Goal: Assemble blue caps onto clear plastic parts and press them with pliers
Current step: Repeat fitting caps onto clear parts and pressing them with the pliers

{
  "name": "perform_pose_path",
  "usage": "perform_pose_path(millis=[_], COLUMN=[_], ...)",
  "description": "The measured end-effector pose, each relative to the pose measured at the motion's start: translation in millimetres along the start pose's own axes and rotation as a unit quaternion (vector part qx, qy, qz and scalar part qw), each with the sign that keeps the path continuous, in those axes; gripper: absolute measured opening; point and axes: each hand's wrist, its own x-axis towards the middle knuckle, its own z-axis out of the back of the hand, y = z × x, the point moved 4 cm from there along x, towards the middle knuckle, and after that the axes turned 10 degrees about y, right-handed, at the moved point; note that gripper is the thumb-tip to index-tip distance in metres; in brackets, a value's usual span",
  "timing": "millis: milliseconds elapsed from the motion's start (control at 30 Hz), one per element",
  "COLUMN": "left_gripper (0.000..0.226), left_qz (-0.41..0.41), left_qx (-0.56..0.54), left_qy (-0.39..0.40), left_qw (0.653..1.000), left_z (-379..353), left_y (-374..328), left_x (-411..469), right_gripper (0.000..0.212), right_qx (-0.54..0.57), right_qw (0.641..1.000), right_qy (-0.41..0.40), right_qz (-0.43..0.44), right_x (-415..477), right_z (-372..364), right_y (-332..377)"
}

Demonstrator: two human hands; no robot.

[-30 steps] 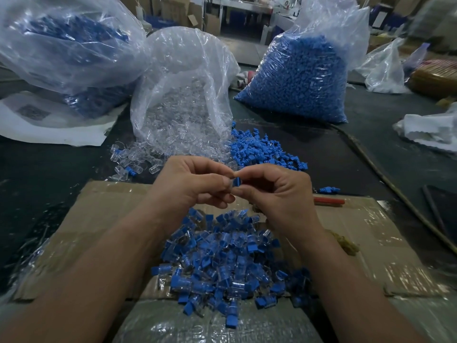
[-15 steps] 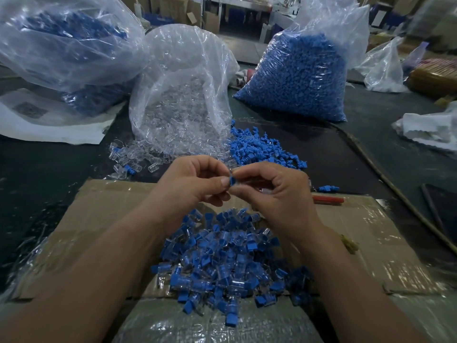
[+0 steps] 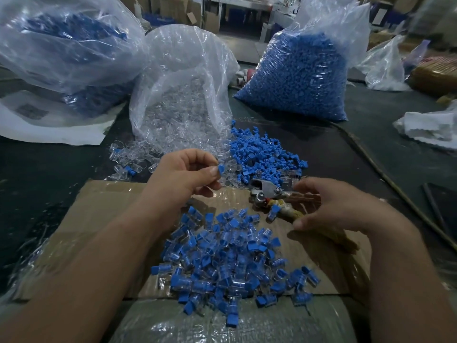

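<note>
- dark table (image 3: 346, 157) is stretching across a cluttered workroom, with boxes and furniture showing dimly at the back.
- a cardboard sheet (image 3: 99, 206) is lying flat on the near part of it, and a heap of capped pieces (image 3: 227, 263) is sitting on the cardboard between the two forearms.
- a bag of clear parts (image 3: 183, 95) is standing open behind the cardboard, with loose clear parts (image 3: 128, 159) spilling out at its foot.
- a bag of blue caps (image 3: 296, 78) is standing to the right of that one, and loose blue caps (image 3: 262, 152) are lying in a heap between the two bags, just beyond the cardboard's far edge.
- a third bag (image 3: 61, 40), holding blue things behind crumpled plastic, is sitting at the far left.
- the left hand (image 3: 188, 174) is hanging above the far edge of the cardboard, pinching a blue cap (image 3: 220, 170) between thumb and forefinger, the other fingers curling in; whether a clear part is attached to it is hard to tell against the clear heap behind.
- the pliers (image 3: 264, 191) are lying on the cardboard to the right of that hand, head pointing left, next to the loose blue caps.
- the right hand (image 3: 338, 206), blurred, is curling round the handles of the pliers, fingers above and thumb below.
</note>
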Motion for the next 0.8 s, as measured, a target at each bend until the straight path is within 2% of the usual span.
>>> perform_pose_path(millis=[67,167,433,567,667,800], left_gripper=[0.019,0.018,0.015,0.014,0.014,0.016], left_qz=[-0.001,-0.004,-0.002,-0.006,-0.009,-0.022], left_qx=[0.002,0.005,-0.003,-0.002,-0.005,0.004], left_qy=[-0.002,-0.001,-0.008,-0.007,-0.008,-0.017], left_qw=[1.000,1.000,1.000,1.000,1.000,1.000], left_z=[1,1,2,1,1,1], left_y=[0,0,0,-1,-1,-1], left_x=[0,0,-1,0,-1,0], right_gripper=[0.080,0.076,0.028,0.012,0.017,0.022], right_qx=[-0.048,-0.068,-0.052,-0.054,-0.033,-0.007], right_qw=[0.999,0.997,0.997,0.995,0.988,0.959], right_qy=[0.004,-0.029,-0.060,-0.082,-0.147,-0.254], right_qz=[-0.015,-0.005,-0.004,0.003,0.028,0.122], right_x=[4,6,4,0,-3,-11], right_z=[-5,-4,-2,-1,3,9], right_y=[1,5,13,16,20,30])
